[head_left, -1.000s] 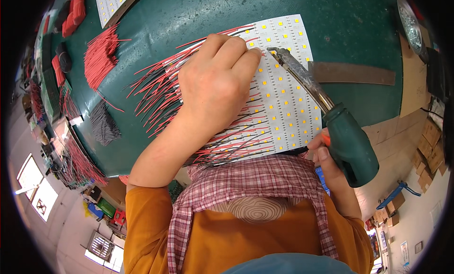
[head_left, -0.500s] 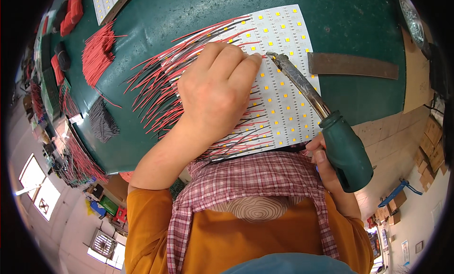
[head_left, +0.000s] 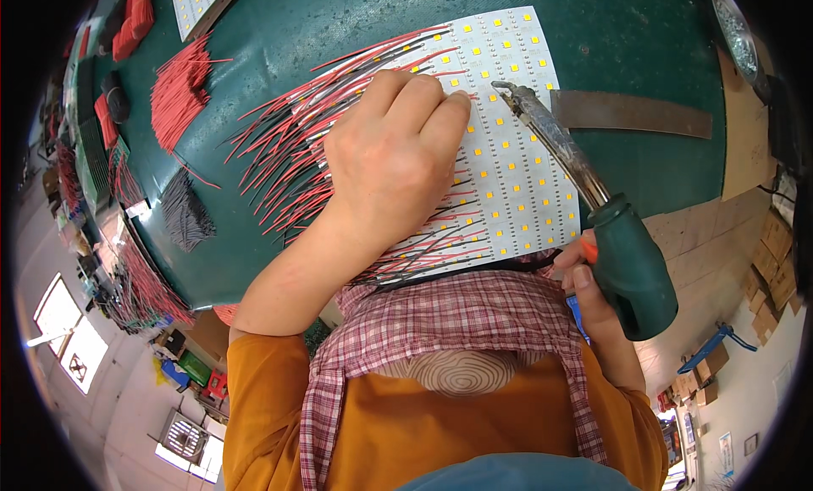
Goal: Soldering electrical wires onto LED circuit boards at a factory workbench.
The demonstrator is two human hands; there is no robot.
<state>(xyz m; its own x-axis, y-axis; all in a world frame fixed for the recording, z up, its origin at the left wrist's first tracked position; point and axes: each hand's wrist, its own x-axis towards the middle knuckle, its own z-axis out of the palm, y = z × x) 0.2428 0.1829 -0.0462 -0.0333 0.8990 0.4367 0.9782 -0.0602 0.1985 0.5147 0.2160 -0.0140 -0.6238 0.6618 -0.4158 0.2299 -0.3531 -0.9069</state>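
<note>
A white LED board [head_left: 529, 165] with rows of yellow chips lies on the green table. Rows of red and black wires [head_left: 284, 165] run across its left part. Over these wires my left hand [head_left: 394, 156] is closed in a pinch; a red wire end pokes out past its fingertips onto the board, and the rest of that wire is hidden. My right hand [head_left: 593, 279] grips a green-handled soldering iron [head_left: 635, 271], mostly behind the handle. The iron's dark tip points up-left over the board, a little right of my left fingertips and apart from the wire end.
A brown curved strip [head_left: 635, 116] lies right of the board. Left on the table are a heap of red wires [head_left: 179, 97] and a pile of black wires [head_left: 186, 211]. Another LED board [head_left: 195, 4] sits at the far left, and a metal dish [head_left: 737, 33] at the far right.
The soldering iron has moved to the right, its tip drawing up and away from the wire end at my left fingertips. My left hand has shifted very slightly.
</note>
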